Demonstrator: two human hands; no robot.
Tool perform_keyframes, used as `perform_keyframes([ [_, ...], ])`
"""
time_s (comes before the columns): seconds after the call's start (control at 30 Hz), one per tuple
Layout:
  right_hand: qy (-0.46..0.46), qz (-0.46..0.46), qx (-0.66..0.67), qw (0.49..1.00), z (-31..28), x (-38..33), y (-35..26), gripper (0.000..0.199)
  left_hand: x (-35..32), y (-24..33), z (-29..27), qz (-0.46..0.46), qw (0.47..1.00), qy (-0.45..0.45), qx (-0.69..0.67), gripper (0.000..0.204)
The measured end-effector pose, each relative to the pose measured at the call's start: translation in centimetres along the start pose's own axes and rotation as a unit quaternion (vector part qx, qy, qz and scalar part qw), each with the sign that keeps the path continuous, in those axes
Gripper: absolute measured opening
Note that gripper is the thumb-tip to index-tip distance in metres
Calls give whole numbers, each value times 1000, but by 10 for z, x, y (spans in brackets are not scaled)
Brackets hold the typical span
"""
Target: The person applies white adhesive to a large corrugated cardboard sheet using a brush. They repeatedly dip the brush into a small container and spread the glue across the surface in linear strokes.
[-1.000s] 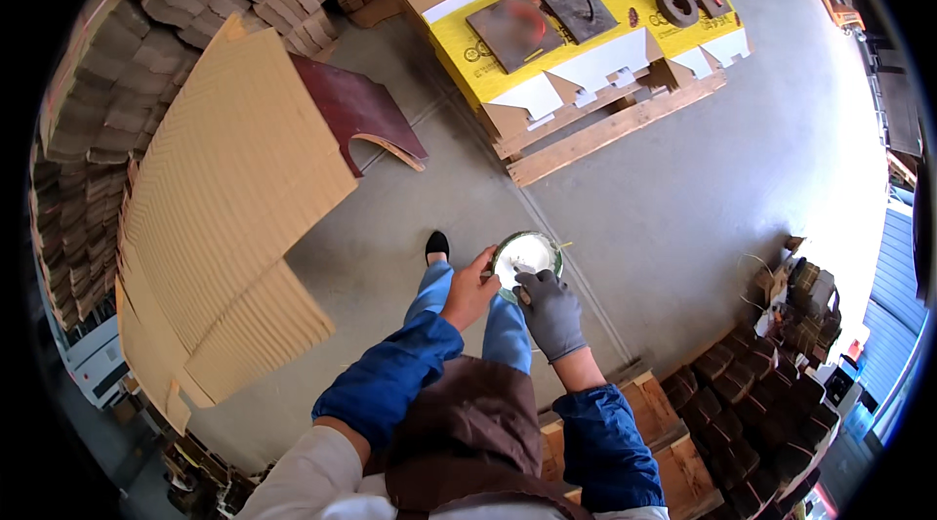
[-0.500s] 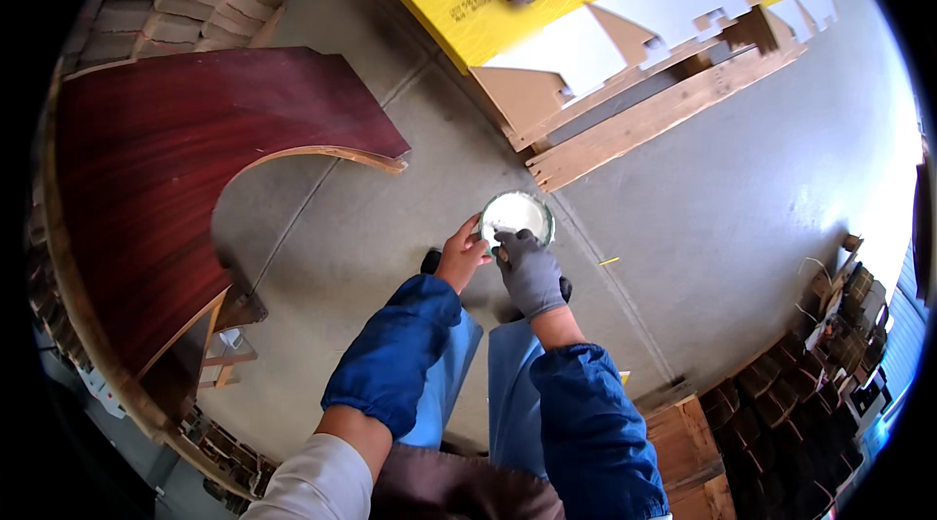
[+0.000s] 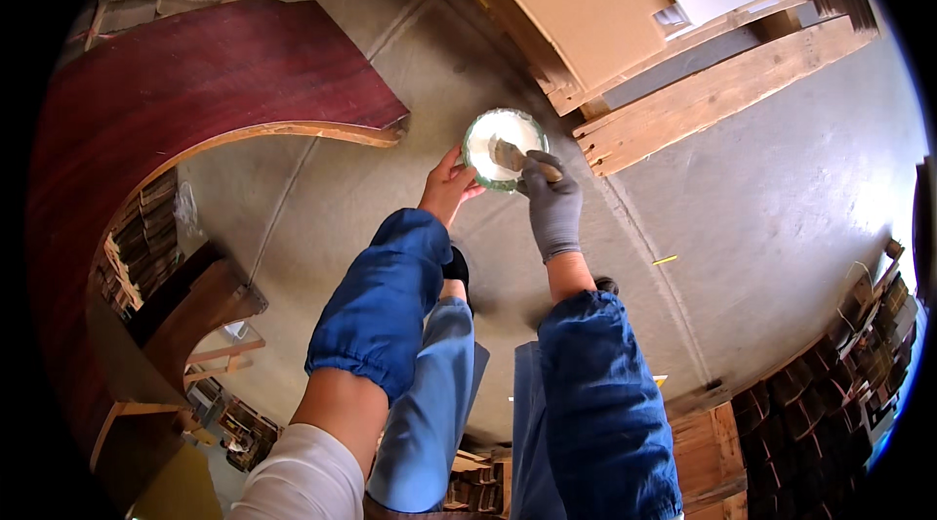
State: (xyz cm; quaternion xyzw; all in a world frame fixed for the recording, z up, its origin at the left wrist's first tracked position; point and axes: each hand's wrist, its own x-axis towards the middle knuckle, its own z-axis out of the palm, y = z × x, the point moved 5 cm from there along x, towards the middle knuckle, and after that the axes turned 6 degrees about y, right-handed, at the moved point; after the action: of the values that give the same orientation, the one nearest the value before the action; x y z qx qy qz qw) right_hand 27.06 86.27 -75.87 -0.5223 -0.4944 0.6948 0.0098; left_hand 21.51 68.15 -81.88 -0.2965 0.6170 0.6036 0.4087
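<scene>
Since half a second ago the view has swung downward and closer: the yellow sheets have nearly left the top edge, the curved dark-red wooden panel (image 3: 185, 100) now fills the upper left of the frame, and both hands sit higher, near top centre; the round clear container of white paste (image 3: 504, 147) stays held between them.

At upper centre the bare left hand (image 3: 447, 190) cups that container from its lower left side, fingers curled up against its wall, thumb toward the rim; the right hand in a grey knit glove (image 3: 552, 208) has its fingers closed around the wooden handle of a small brush (image 3: 519, 161), whose head lies in the paste; both forearms wear blue sleeve covers (image 3: 390, 295) rising from the lower edge.

Just right of the container, a rough wooden pallet beam (image 3: 722, 90) runs diagonally across the upper right, with brown cardboard sheets (image 3: 586, 12) stacked above it; grey concrete floor (image 3: 781, 227) spreads beneath; stacked wooden pieces (image 3: 830, 403) crowd the lower right.
</scene>
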Motion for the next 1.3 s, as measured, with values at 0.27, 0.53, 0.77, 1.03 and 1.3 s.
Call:
perform_keyframes([
  [0.27, -85, -251, -314, 912, 10, -22, -21, 26, 4, -19, -2, -67, 978, -89, -177, 49],
  [0.53, -171, -324, -443, 818, 22, -42, -5, 28, -2, -41, -19, -37, 998, 27, -33, 14],
  [0.77, -91, -232, -240, 938, 2, -29, -11, 24, -9, -48, -20, -42, 991, -27, -126, 13],
  [1.03, -26, 172, 136, 975, -31, -5, 26, 22, -18, -60, -38, -56, 988, 45, -140, 16],
  [1.3, -78, 216, 277, 933, -61, -10, 29, 26, -43, -42, -38, -58, 984, 55, -161, 20],
])
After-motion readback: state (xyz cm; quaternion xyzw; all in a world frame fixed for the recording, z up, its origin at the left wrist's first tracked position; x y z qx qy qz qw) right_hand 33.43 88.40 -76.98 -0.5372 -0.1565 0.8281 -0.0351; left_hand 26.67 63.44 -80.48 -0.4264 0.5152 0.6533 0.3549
